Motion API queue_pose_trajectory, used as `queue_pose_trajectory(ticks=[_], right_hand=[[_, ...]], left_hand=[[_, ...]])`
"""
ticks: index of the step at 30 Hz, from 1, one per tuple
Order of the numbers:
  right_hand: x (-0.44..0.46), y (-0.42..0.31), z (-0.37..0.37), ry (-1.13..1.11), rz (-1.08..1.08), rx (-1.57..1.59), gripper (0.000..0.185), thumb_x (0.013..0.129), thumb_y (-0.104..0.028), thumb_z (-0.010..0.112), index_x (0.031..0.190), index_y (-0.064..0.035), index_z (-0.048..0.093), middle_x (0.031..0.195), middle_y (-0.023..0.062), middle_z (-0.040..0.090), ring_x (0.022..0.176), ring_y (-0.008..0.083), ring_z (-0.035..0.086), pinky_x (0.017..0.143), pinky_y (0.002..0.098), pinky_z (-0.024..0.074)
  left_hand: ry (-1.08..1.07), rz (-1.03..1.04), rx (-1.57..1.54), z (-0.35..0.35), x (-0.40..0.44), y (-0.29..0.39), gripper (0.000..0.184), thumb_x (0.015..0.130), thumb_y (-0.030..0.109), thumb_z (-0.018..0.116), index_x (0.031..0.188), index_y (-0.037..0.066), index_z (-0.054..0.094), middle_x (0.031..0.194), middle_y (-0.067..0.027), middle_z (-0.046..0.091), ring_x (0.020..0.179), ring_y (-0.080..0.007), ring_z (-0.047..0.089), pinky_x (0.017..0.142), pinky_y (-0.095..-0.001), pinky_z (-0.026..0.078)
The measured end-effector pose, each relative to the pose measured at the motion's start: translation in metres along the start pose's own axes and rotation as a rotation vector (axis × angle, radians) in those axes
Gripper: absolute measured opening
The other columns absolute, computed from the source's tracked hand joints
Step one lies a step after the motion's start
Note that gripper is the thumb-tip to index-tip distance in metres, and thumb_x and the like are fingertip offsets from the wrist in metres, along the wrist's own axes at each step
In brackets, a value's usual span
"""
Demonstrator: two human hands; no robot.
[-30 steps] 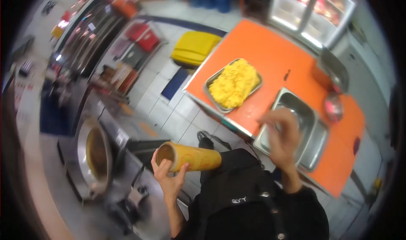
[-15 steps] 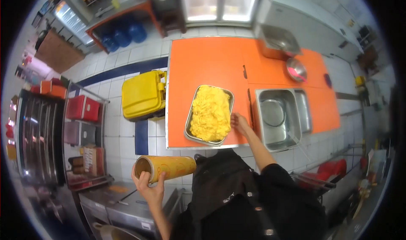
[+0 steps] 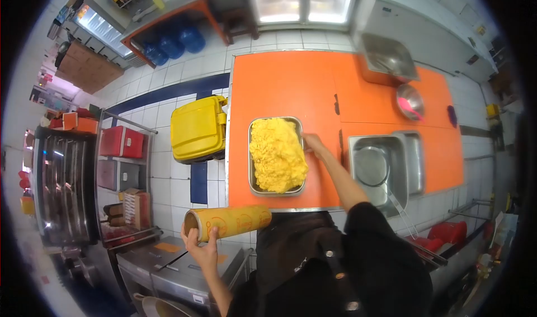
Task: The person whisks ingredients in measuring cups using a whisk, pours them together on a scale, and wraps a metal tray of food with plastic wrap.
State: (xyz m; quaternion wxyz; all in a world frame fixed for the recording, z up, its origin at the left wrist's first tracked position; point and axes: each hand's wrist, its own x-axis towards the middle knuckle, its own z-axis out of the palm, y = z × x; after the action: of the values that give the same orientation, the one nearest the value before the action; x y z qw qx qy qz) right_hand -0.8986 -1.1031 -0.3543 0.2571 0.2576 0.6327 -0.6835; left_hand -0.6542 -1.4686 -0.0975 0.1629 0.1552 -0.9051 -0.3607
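Observation:
A large yellow roll of film (image 3: 238, 221) lies across my left hand (image 3: 202, 249), whose fingers grip its hollow near end, some of them inside the core. On the orange table (image 3: 279, 82) stands a metal tray (image 3: 253, 184) heaped with yellow food (image 3: 277, 155). My right hand (image 3: 314, 143) is at the tray's right rim, its fingertips partly hidden against the edge. I cannot make out whether they grip the rim.
Right of the tray are a metal sink basin (image 3: 358, 185) with a strainer (image 3: 371, 166), a steel bowl (image 3: 410, 102) and a deep steel pan (image 3: 389, 60). A yellow bin (image 3: 196, 128) stands left of the table. Stainless counter (image 3: 145, 255) at lower left.
The view has turned toward the table. My right hand has come from over the sink to the tray's right rim, and the tray now sits straighter. The roll stays in my left hand.

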Motion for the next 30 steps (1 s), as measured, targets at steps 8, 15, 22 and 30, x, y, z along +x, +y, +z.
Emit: queue_pose_trajectory(ticks=[8,15,22,30], right_hand=[[-0.001,0.009,0.009,0.547,-0.649,-0.403,0.035,0.095,-0.030,0.052,0.107,0.0011,0.063,0.097,0.0170,0.068,0.089,0.0306,0.066,0.077,0.0394,0.0527],[-0.178,0.165,0.034,0.377,-0.103,-0.665,0.043,0.096,-0.035,0.053,0.111,0.0045,0.061,0.100,0.0239,0.065,0.093,0.0351,0.064,0.081,0.0434,0.0487],[-0.219,0.155,0.049,0.438,-0.121,-0.045,0.026,0.097,-0.022,0.055,0.109,0.0000,0.060,0.093,0.0083,0.065,0.084,0.0159,0.061,0.077,0.0323,0.0478],[-0.229,0.192,0.022,0.303,-0.073,0.157,0.022,0.093,-0.021,0.058,0.107,-0.0048,0.062,0.097,0.0034,0.065,0.088,0.0126,0.059,0.083,0.0296,0.0470]], left_hand=[[-0.136,-0.087,-0.200,0.032,-0.010,-0.023,0.021,0.079,0.012,0.076,0.091,-0.002,0.065,0.099,-0.0116,0.065,0.117,-0.0294,0.049,0.092,-0.0392,0.041],[-0.355,-0.527,-0.703,0.085,-0.017,-0.097,0.028,0.086,0.017,0.074,0.105,-0.003,0.069,0.102,-0.0085,0.069,0.094,-0.0162,0.061,0.085,-0.0332,0.046],[-0.748,-0.129,-0.369,0.131,0.001,-0.182,0.034,0.091,0.029,0.068,0.104,-0.003,0.069,0.093,-0.0091,0.070,0.086,-0.0136,0.062,0.081,-0.0300,0.047],[-0.756,-0.435,-0.508,0.149,-0.002,-0.182,0.041,0.095,0.034,0.060,0.110,-0.004,0.067,0.096,-0.0127,0.070,0.087,-0.0167,0.064,0.079,-0.0311,0.049]])
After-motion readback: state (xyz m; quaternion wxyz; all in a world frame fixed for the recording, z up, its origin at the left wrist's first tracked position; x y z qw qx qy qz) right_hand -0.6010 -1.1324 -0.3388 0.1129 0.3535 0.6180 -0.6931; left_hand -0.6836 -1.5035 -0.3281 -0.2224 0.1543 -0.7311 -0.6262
